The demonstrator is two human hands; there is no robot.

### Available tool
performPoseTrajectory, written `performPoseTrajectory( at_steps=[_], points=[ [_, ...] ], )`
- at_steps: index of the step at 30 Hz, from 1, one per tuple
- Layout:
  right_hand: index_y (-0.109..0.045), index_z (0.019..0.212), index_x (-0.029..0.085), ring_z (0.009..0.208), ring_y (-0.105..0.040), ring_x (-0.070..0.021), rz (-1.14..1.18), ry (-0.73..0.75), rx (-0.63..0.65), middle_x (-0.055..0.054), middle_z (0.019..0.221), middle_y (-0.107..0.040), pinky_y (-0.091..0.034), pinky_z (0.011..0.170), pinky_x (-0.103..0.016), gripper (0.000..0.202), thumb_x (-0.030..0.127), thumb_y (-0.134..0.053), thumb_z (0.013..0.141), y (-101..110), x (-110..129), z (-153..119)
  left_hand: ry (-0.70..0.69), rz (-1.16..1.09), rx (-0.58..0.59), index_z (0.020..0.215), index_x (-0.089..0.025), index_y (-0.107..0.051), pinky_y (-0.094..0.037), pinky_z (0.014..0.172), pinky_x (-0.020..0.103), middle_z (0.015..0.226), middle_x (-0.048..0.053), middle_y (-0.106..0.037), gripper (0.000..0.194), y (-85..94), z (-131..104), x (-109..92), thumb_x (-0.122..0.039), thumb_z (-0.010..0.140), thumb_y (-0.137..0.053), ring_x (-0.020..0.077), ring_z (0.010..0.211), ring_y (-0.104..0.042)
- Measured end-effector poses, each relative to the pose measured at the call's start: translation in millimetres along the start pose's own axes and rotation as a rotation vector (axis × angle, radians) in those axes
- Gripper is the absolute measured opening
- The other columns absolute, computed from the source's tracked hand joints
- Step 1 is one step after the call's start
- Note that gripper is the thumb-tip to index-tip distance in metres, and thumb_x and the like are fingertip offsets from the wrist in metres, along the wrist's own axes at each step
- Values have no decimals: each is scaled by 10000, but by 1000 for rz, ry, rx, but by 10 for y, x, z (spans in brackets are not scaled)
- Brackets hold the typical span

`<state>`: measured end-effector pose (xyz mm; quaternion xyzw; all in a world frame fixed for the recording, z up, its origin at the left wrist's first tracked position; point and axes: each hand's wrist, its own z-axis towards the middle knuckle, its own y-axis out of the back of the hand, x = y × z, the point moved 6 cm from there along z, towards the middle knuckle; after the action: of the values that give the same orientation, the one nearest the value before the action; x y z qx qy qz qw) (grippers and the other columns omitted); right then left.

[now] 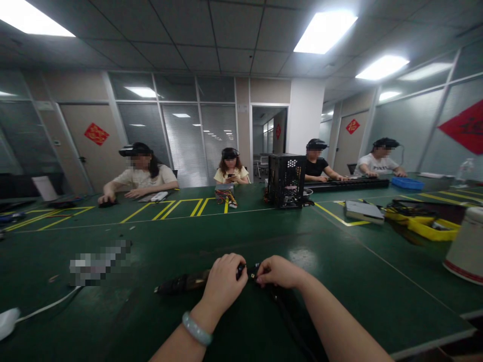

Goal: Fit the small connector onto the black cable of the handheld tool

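A dark electric screwdriver [180, 284] lies across the green table in front of me, its tip pointing left. Around its rear end my left hand [225, 281] is closed, a bracelet on the wrist. Just to the right, my right hand [281, 271] pinches a small dark cable plug [253, 275] between thumb and fingers. The plug is close to the screwdriver's rear end; a small gap seems to separate them. A black cable [285, 314] runs from beneath my right hand toward the near edge. My fingers partly hide both ends.
A black computer case [286, 181] stands across the green table [158, 246]. Right of it are a silver box [364, 212], a yellow tray [433, 230] and a white container [466, 246]. A white cord [49, 305] crosses the left side. Several people sit opposite.
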<state>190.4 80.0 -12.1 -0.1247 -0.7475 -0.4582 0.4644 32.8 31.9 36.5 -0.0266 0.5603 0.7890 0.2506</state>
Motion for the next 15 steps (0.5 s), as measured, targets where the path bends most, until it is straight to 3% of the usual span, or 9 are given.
performPoseTrajectory(
  at_steps=[4, 15],
  points=[
    [-736, 841, 179, 718, -640, -143, -40, 34, -23, -10, 768, -723, -444, 651, -209, 175, 317, -669, 758, 18, 16, -2, -18, -15, -14, 920, -233, -622, -398, 796, 335, 950, 24, -625, 151, -6, -7, -9, -253, 855, -487, 206, 897, -560],
    [-748, 861, 180, 740, -645, -154, -6, 51, 2, -7, 768, -727, -446, 692, -220, 211, 344, -677, 749, 11, 49, -12, -7, -86, -26, 943, -251, -658, -412, 848, 356, 985, 12, -649, 192, 10, 10, -3, -252, 885, -475, 204, 945, -575]
  ],
)
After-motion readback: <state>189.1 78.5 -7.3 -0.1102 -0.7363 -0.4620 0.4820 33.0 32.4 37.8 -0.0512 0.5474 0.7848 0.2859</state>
